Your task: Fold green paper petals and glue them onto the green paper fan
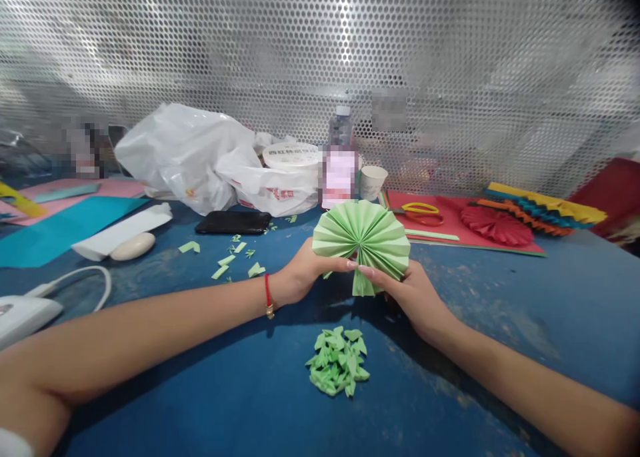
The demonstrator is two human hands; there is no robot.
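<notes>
A pleated light-green paper fan (363, 234), spread into a near-round rosette, is held upright above the blue table (480, 350). My left hand (305, 270), with a red string bracelet at the wrist, pinches its lower left edge. My right hand (413, 294) pinches the fan's gathered bottom, fingers closed on the folds. Below the hands lies a heap of small green paper scraps (337, 362).
Green offcuts (233, 257) are scattered beside a black phone (233, 222). White plastic bags (210, 157), a round tub (291, 156), a bottle (341, 127) and a paper cup (373, 181) stand behind. Yellow-handled scissors (420, 210), red paper (475, 234) with a red rosette, and multicoloured folded fans (545, 209) lie to the right. A perforated metal screen (450, 77) closes the back.
</notes>
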